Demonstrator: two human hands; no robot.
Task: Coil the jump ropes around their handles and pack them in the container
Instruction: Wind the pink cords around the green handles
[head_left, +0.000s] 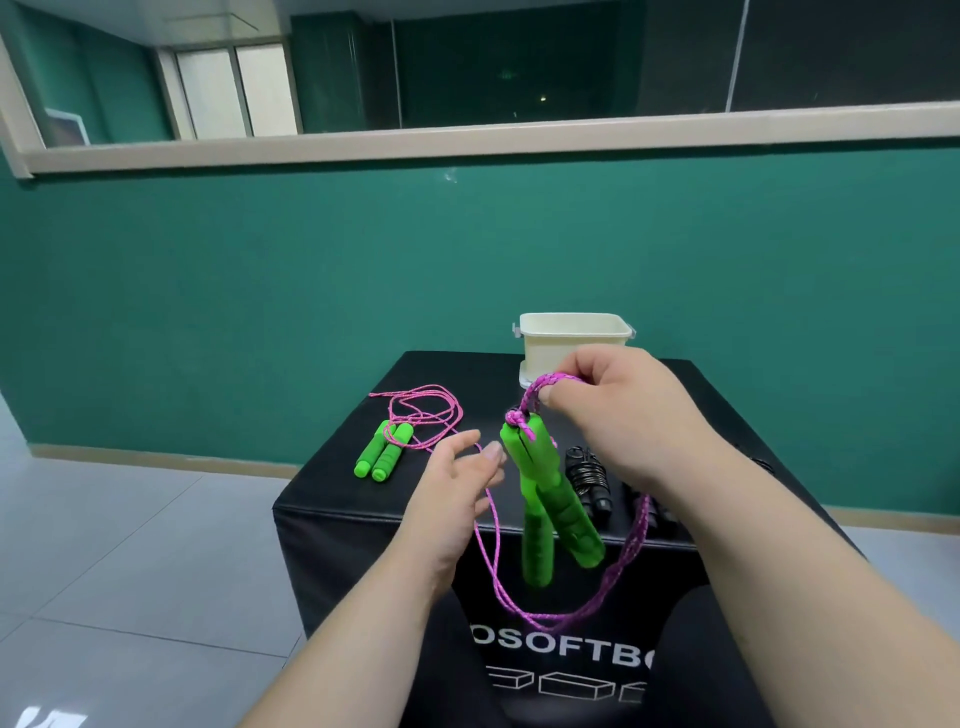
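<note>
right hand (618, 410) pinches pink rope (550, 387) | green handles (550, 499) hang below

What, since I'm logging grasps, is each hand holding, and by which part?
The right hand pinches the pink rope by its bunched loops just above the hanging green handles; the left hand holds nothing.

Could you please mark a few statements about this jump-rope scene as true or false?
1. The right hand pinches the pink rope above the dangling green handles. True.
2. The left hand grips a handle. False: its fingers are relaxed and it grips no handle.
3. The second green-handled rope lies in the container. False: it lies uncoiled on the black table.
4. A coiled black rope lies on the table. True.
</note>
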